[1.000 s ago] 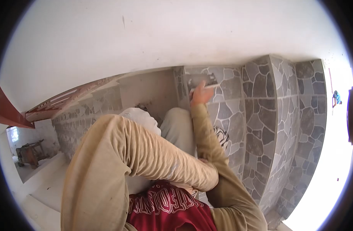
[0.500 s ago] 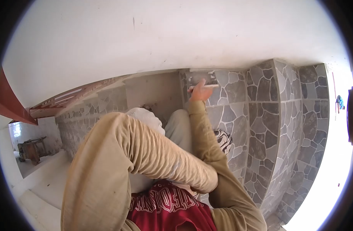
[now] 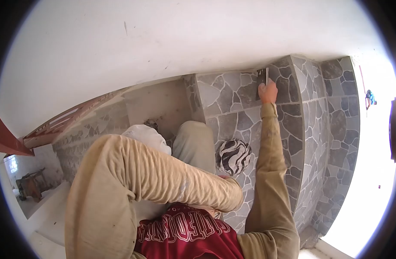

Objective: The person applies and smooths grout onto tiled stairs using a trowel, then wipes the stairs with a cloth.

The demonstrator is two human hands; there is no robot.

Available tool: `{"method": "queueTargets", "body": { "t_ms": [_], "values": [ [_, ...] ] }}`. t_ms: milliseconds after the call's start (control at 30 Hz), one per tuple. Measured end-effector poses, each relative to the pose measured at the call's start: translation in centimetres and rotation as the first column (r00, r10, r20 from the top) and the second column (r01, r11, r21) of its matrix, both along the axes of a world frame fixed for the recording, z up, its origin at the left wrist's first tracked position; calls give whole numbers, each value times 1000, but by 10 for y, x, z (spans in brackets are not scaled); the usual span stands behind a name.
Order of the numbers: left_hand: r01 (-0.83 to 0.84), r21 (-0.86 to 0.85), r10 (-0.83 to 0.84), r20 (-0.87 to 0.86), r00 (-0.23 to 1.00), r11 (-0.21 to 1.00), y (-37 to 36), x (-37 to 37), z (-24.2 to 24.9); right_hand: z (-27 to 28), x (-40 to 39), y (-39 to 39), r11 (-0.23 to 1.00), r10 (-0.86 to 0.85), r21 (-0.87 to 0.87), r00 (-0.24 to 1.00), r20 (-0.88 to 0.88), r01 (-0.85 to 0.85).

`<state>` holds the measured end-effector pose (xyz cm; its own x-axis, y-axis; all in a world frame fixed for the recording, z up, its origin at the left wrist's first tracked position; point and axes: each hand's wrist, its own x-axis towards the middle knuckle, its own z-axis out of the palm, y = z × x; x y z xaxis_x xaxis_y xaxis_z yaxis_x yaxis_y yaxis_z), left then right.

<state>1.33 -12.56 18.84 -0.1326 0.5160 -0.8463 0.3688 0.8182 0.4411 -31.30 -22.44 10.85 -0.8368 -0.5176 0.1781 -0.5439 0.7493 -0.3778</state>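
My right hand [image 3: 268,91] is closed around the handle of a flat trowel [image 3: 262,77]. The blade lies against the grey stone-patterned tiles [image 3: 224,91], close to where they meet the white wall. My right arm stretches out almost straight. The left sleeve [image 3: 180,177] bends across in front of my red shirt. Only a sliver of reddish skin shows near its cuff, so my left hand [image 3: 224,176] is mostly hidden, fingers included. Beyond that cuff is a round black-and-white striped thing [image 3: 234,157], whose kind I cannot make out.
A smooth white wall [image 3: 185,34] runs along the far side. Left of the tiles is a bare grey recess [image 3: 159,101]. Tiled step edges and corners [image 3: 299,82] rise at the right, beside a bright opening. A reddish railing [image 3: 73,110] slants at the left.
My right hand has carried the trowel rightward along the tiles, and the blade has turned upright. The view has shifted, leaving more of the striped thing uncovered.
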Motion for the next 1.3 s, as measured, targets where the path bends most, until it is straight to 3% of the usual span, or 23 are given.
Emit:
{"method": "queueTargets", "body": {
  "t_ms": [33, 100, 167, 233, 267, 333, 400, 433, 533, 567, 600, 633, 667, 767, 833, 900, 933, 967, 1033, 1100, 1167, 1233, 1300],
  "values": [
    [3, -3, -3, -6, 1000, 1000, -20, -1, 20, -7, -13, -2, 995, -17, 102, 999, -45, 21],
    [-2, 90, 5, -36, 999, 996, -34, -3, 38, -26, -27, -7, 989, -30, 141, 999, -36, 35],
    [11, 64, -9, -38, 999, 998, -24, -9, 22, -40, -30, -14, 983, -27, 179, 999, -27, 32],
    [16, 42, -15, -29, 999, 999, -11, -15, 13, -55, -12, -15, 936, 79, 347, 995, -55, -55],
    [4, -32, -5, -26, 1000, 999, -6, -18, 13, -24, 21, -20, 945, 194, 274, 980, -37, -177],
    [-9, -103, 7, -18, 1000, 995, -12, -17, 18, 1, 25, -20, 938, 214, 291, 975, -54, -190],
    [114, 106, -103, -107, 989, 988, -33, -9, 37, 2, 21, -10, 933, 218, 306, 974, -67, -188],
    [116, 99, -105, -106, 989, 988, -31, -10, 35, 0, 13, -10, 953, 149, 274, 988, -44, -132],
    [71, -26, -72, -56, 996, 997, 14, -22, -5, -38, 32, -33, 951, 102, 296, 994, -39, -86],
    [-68, -376, 103, 72, 992, 924, 61, -31, -44, -49, 61, -47, 959, 175, 240, 981, -88, -150],
    [-134, -686, 299, 127, 946, 715, 85, -33, -64, -59, 101, -60, 960, 237, 189, 961, -141, -209],
    [-118, -690, 282, 129, 951, 714, 82, -28, -57, -49, 142, -73, 940, 306, 195, 945, -112, -281],
    [-171, -577, 247, 55, 967, 799, 46, -18, -58, -29, 176, -77, 892, 419, 197, 908, -27, -406],
    [-217, -159, 187, -185, 965, 963, -26, -6, -43, 18, 215, -84, 897, 435, 98, 900, -34, -430],
    [-119, 135, 158, -327, 932, 984, -85, -7, -31, 45, 210, -71, 871, 472, -124, 879, -62, -476],
    [37, 428, 163, -421, 892, 903, -102, -7, -10, 59, 163, -20, 832, 464, -268, 874, -141, -485],
    [-39, 418, 238, -436, 868, 908, -113, -11, 8, 97, 145, 7, 876, 316, -341, 940, -128, -341],
    [-125, 409, 318, -449, 835, 904, -121, -14, 20, 130, 126, 35, 886, 148, -402, 963, -226, -231],
    [-150, 425, 361, -473, 804, 892, -126, -19, 4, 174, 84, 102, 880, -356, -386, 922, -152, 276],
    [-161, 444, 397, -509, 764, 881, -124, -21, -15, 188, 47, 181, 825, -424, -454, 900, -102, 337],
    [-167, 499, 466, -565, 680, 850, -116, -22, -30, 169, 38, 228, 802, -468, -451, 881, -69, 391],
    [-133, 467, 427, -609, 668, 874, -100, -23, -47, 153, 41, 258, 774, -511, -449, 859, -28, 446],
    [-116, 442, 424, -706, 567, 890, -88, -25, -52, 141, 54, 252, 624, -468, -700, 883, 20, 347]
  ]
}}
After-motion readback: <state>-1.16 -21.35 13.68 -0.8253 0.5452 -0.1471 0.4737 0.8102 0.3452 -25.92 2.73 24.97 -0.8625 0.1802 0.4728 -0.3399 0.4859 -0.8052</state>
